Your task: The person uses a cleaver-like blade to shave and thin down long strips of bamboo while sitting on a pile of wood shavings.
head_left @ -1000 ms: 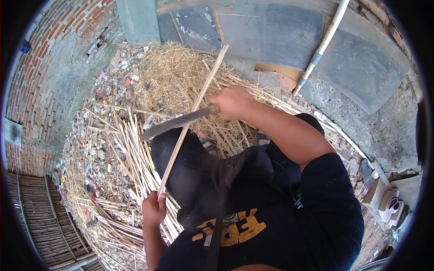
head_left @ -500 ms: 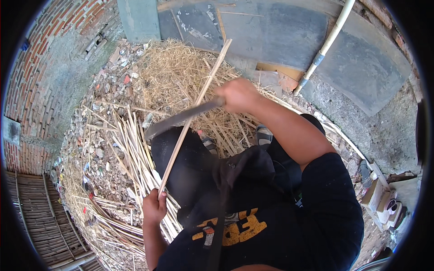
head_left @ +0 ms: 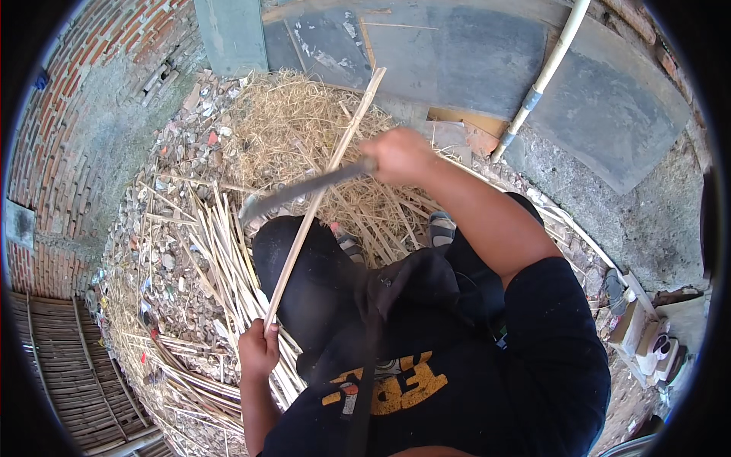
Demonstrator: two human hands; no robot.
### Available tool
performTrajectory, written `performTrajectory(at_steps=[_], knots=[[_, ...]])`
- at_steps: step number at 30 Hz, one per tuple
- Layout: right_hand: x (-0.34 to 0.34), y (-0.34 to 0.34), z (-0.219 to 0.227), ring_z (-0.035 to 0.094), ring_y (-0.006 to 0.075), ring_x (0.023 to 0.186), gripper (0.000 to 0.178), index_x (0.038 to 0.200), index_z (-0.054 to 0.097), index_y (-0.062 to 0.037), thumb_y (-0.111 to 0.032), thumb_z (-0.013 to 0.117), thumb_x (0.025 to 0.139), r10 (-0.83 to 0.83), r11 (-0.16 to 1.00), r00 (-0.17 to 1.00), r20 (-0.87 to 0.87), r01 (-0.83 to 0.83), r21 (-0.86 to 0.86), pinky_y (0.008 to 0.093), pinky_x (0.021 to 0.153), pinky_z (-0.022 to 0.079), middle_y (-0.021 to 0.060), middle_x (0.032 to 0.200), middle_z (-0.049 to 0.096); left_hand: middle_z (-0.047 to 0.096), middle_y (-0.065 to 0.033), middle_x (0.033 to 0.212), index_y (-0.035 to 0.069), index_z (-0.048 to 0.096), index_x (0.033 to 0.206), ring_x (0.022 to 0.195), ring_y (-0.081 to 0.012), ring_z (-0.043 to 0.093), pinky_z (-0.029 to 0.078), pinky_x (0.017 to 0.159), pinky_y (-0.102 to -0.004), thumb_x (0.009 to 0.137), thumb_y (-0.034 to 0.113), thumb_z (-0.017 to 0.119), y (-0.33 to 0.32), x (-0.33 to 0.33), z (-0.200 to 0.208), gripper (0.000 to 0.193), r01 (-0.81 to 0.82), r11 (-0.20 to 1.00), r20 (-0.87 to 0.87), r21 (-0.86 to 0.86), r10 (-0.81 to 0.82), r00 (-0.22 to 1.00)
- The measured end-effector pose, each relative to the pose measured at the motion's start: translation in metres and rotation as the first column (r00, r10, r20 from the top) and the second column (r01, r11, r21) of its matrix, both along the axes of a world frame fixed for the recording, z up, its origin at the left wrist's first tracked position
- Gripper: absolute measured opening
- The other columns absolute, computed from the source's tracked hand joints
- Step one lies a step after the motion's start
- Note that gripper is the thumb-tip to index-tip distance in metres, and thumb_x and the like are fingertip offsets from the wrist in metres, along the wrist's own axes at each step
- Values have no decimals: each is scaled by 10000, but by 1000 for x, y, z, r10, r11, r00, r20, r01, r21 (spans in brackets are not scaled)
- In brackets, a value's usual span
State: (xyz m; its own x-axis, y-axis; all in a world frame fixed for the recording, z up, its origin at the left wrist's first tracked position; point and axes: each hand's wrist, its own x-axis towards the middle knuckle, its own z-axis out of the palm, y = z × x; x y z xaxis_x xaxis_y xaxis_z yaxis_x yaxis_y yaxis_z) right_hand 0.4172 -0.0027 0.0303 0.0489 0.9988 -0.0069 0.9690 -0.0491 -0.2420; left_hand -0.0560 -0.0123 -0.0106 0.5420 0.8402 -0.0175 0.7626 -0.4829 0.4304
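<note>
A long, thin bamboo strip slants across my lap, its far end over the pile of shavings. My left hand is closed on its near end, with the thumb on top. In my right hand I grip the handle of a machete. The dark blade points left and crosses the strip at about its middle, seeming to touch it; whether the edge bites in cannot be made out. Beside my left thigh lies a bundle of cut bamboo strips.
Curly bamboo shavings heap up beyond my sandalled feet. Rubble covers the ground to the left, up to a brick wall. A pale pipe leans at the far right by grey panels. Slatted bamboo stands at the lower left.
My hands, the strip and the machete keep nearly the same pose. The blade sits slightly higher against the strip, and the whole view has shifted a little.
</note>
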Motion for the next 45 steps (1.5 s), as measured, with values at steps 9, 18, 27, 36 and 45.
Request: performTrajectory(at_steps=[9, 18, 27, 36, 45], knots=[[30, 8, -16, 712, 265, 781, 178, 1044, 720, -164, -189, 646, 884, -173, 970, 976, -135, 193, 148, 451, 749, 593, 85, 779, 691, 544, -205, 585, 19, 521, 785, 551, -444, 564, 434, 519, -466, 1022, 321, 607, 0, 3, 7, 393, 13, 1000, 36, -10, -13, 999], [97, 5, -32, 724, 340, 981, 349, 1174, 704, -130, -249, 636, 853, -588, 775, 774, -237, 622, 108, 452, 917, 579, 153, 1061, 751, 539, -208, 587, 10, 527, 777, 540, -425, 550, 428, 516, -453, 1025, 344, 587, -1, -15, 14, 420, -21, 994, 57, -107, 27, 998], [50, -2, -13, 712, 371, 839, 417, 1177, 718, -126, -257, 714, 780, -376, 831, 876, -301, 463, 309, 472, 776, 570, 176, 824, 724, 512, -180, 574, -8, 533, 811, 514, -339, 531, 406, 530, -440, 1050, 339, 495, -9, -18, 1, 423, -34, 991, 55, -129, 41, 998], [11, -5, 15, 695, 363, 830, 260, 1010, 698, -101, -208, 711, 774, -39, 999, 999, 9, 39, -15, 484, 760, 559, 157, 857, 725, 545, -185, 581, 8, 543, 832, 540, -412, 586, 429, 513, -462, 1011, 279, 576, -15, -10, -15, 327, -58, 994, 35, 96, 54, 998], [5, -4, 4, 710, 314, 825, 199, 992, 710, -100, -161, 672, 806, -157, 986, 976, -148, 164, 35, 457, 765, 578, 134, 888, 733, 559, -210, 602, 33, 512, 839, 557, -453, 590, 436, 503, -495, 987, 256, 627, -17, -20, -30, 292, -19, 964, -24, 264, 26, 999]])
